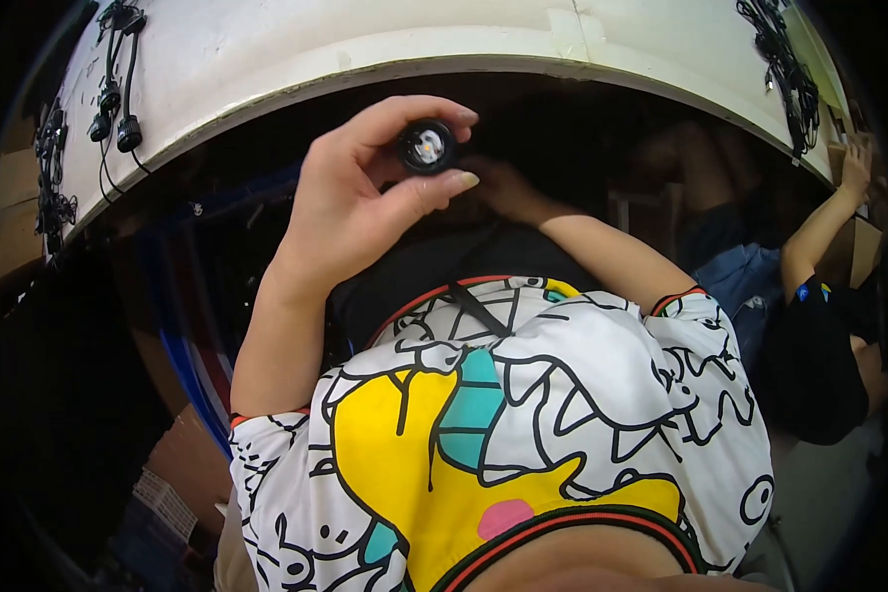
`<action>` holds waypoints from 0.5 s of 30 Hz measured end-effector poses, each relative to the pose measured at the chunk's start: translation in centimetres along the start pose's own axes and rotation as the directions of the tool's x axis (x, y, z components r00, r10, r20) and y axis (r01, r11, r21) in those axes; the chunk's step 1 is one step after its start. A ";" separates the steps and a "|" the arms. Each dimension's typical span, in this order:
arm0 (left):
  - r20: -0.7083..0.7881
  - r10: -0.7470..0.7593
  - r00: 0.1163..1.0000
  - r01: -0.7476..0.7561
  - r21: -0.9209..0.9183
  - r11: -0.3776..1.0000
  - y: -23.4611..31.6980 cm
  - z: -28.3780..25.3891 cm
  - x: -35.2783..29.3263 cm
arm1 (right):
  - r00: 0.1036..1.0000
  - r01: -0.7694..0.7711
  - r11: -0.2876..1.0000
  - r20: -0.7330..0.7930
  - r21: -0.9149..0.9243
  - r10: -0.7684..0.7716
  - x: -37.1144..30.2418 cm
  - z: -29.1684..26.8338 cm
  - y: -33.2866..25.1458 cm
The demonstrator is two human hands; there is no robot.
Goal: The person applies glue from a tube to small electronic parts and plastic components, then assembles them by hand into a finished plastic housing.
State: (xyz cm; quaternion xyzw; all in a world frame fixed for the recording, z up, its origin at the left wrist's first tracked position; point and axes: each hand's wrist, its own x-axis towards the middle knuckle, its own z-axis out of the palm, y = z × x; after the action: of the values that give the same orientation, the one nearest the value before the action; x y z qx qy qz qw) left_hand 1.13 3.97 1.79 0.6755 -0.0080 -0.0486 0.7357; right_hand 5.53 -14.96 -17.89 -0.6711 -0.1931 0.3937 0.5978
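My left hand (350,197) is raised just in front of the table edge, thumb and fingers curled round a small black cylinder (428,146). Its round end faces up at me, with a shiny silver inside and a small yellowish spot in the middle, like a flashlight head. Lower and to the right, my right hand (508,192) reaches into the shadow under the table edge near my lap. Its fingers are too dark to make out, and so is anything in them.
A white table (385,44) curves across the top. Black cables with round connectors (129,133) hang at its left, and a bundle of black cables (784,79) lies at its right. On the right, a co-worker's arm (819,222) reaches toward cardboard. A cardboard box (187,459) stands lower left.
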 end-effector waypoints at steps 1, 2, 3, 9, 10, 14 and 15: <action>-0.011 0.038 0.999 -0.037 0.090 0.995 -0.2 -0.3 -0.1 | 0.994 -0.105 0.994 -0.025 0.040 0.106 0.2 -0.2 -0.2; -0.017 0.036 0.999 -0.034 0.090 0.995 -0.2 -0.5 -0.2 | 0.976 -0.208 0.975 -0.046 0.081 0.212 0.3 -0.4 -0.2; -0.003 0.034 0.999 -0.033 0.087 0.996 -0.3 -0.5 -0.2 | 0.976 -0.211 0.974 -0.044 0.079 0.215 0.4 -0.6 0.0; 0.090 -0.048 0.995 0.058 -0.114 0.992 -0.3 -0.8 0.1 | 0.992 -0.129 0.988 -0.026 -0.084 0.127 1.3 -2.2 2.6; 0.135 -0.145 0.980 0.177 -0.267 0.947 -0.2 -1.1 0.0 | 0.988 -0.148 0.978 -0.058 -0.145 0.140 1.4 -2.1 1.5; 0.176 -0.236 0.956 0.282 -0.315 0.906 -0.5 -1.1 0.0 | 0.978 -0.191 0.973 -0.106 -0.130 0.177 1.3 -2.5 1.8; 0.175 -0.238 0.955 0.284 -0.317 0.905 -0.5 -1.0 0.0 | 0.978 -0.192 0.973 -0.104 -0.130 0.180 1.3 -2.4 1.7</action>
State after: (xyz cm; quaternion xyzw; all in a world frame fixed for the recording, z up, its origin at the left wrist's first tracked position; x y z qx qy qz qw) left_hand 1.15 4.97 1.16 0.5293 0.0424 -0.1919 0.8253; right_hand 7.82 -15.96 -19.96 -0.7435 -0.1289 0.4026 0.5182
